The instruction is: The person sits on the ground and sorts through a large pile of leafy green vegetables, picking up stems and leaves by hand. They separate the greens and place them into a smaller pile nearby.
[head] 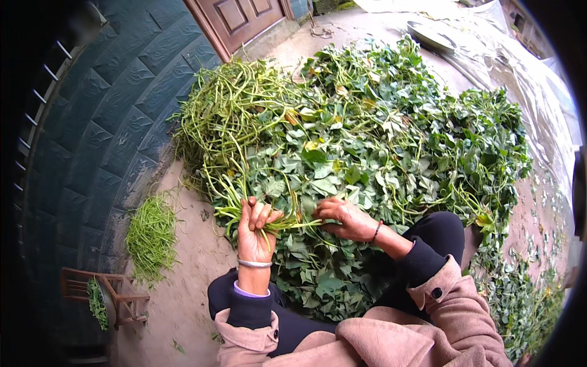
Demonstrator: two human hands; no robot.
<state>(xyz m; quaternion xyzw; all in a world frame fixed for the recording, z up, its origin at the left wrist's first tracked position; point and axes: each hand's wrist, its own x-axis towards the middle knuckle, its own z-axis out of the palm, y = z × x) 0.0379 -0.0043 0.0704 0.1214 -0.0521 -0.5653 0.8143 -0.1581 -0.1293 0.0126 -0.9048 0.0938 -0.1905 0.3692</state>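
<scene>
My left hand (257, 220) is closed around a bunch of long green leaf stalks (231, 202), whose ends stick out on both sides of the fist. Just to its right, my right hand (346, 219) has its fingers curled by the tip of a stalk. A blurred green leaf (309, 204) shows at those fingertips; whether they pinch it is unclear. Under and beyond both hands spreads a large heap of leafy vines (367, 151), with some yellowed leaves. Mostly leafless stems (229, 105) are piled at its far left.
A smaller pile of thin green stalks (151, 236) lies on the concrete floor (195, 275) to the left. Beside it is a wooden chair (124, 293) with greens on it. A tiled wall (124, 114), a brown door (243, 18), plastic sheeting (518, 78) and a round metal pan (431, 37) surround the heap.
</scene>
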